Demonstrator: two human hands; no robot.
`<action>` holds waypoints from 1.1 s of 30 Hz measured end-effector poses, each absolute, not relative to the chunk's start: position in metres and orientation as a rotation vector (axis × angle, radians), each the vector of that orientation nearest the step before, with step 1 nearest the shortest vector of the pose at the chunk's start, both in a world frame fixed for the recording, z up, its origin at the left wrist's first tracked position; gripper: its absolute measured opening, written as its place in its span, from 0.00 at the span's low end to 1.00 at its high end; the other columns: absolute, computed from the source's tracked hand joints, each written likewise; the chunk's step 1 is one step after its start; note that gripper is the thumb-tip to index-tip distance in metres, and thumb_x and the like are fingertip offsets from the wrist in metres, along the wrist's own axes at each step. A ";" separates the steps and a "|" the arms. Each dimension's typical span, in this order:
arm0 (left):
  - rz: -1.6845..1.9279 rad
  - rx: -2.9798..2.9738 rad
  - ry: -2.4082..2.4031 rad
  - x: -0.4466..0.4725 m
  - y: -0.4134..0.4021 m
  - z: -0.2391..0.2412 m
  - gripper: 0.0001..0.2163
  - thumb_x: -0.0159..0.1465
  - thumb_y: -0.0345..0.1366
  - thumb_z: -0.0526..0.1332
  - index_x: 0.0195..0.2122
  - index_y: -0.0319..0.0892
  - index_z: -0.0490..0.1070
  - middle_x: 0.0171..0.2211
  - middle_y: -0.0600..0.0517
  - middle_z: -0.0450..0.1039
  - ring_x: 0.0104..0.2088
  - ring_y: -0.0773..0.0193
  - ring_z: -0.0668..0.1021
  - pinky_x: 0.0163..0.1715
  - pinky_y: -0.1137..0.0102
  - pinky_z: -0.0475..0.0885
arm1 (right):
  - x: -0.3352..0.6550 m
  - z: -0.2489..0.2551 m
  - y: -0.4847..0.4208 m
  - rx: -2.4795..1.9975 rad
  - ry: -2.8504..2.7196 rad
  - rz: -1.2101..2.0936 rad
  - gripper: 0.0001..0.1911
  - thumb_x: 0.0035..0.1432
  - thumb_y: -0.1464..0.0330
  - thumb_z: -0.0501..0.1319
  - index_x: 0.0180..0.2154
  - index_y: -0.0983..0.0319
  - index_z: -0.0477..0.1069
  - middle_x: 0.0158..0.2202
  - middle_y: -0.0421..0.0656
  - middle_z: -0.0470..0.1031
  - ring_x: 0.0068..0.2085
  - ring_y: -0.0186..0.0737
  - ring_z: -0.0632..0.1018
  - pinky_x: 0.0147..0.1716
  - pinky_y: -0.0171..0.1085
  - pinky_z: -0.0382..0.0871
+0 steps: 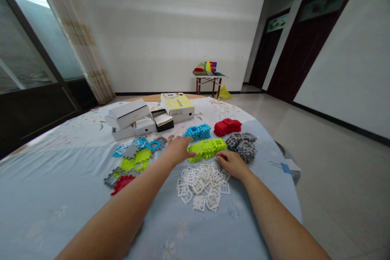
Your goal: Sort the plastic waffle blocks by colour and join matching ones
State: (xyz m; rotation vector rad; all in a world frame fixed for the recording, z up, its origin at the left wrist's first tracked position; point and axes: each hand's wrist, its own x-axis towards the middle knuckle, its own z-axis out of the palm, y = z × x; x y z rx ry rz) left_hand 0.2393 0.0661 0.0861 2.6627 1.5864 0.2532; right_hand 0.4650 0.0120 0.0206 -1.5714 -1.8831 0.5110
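Observation:
A row of lime-green plastic building panels (207,149) with notched edges stands stacked on the cloth between my hands. At its left end is my left hand (179,149), thumb and forefinger apart, nothing held between them. My right hand (232,163) is by the row's lower right end with its fingers curled inward; whatever they may hold is hidden. Just below lies a loose pile of white lattice pieces (199,186). Blue panels (197,131) are stacked behind the green row, red panels (227,126) further right, and grey panels (242,145) beside my right hand.
Mixed blue, grey, green and red panels (135,158) lie flat left of my left forearm. Behind them are open white boxes (128,114), a black tray (164,121) and a yellow-and-white box (178,105). A stool (295,170) stands by the right edge of the tablecloth (73,195).

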 end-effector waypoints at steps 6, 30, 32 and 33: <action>0.436 2.581 1.670 0.191 0.059 0.097 0.22 0.56 0.52 0.53 0.47 0.46 0.68 0.48 0.48 0.71 0.50 0.53 0.69 0.54 0.55 0.52 | 0.466 0.018 0.012 -1.550 -1.890 0.522 0.14 0.53 0.64 0.52 0.35 0.62 0.74 0.32 0.43 0.77 0.33 0.38 0.75 0.33 0.34 0.65; 0.476 2.216 1.949 0.047 0.038 0.062 0.27 0.55 0.52 0.51 0.50 0.40 0.65 0.51 0.45 0.66 0.51 0.57 0.68 0.52 0.65 0.61 | 0.470 0.006 0.015 -1.627 -1.881 0.534 0.16 0.52 0.61 0.52 0.36 0.61 0.74 0.33 0.43 0.77 0.35 0.41 0.76 0.36 0.37 0.67; 0.479 2.213 2.077 0.047 0.045 0.058 0.26 0.56 0.50 0.50 0.52 0.40 0.64 0.52 0.45 0.65 0.52 0.56 0.68 0.52 0.63 0.61 | 0.470 0.006 0.015 -1.630 -1.876 0.534 0.16 0.52 0.61 0.52 0.36 0.62 0.74 0.33 0.43 0.77 0.35 0.41 0.76 0.36 0.37 0.67; 0.462 2.206 2.133 0.048 0.048 0.056 0.26 0.57 0.49 0.49 0.53 0.40 0.63 0.53 0.45 0.65 0.52 0.55 0.67 0.51 0.63 0.61 | 0.470 0.005 0.015 -1.629 -1.879 0.534 0.16 0.52 0.61 0.52 0.36 0.62 0.74 0.33 0.43 0.77 0.35 0.41 0.75 0.36 0.37 0.67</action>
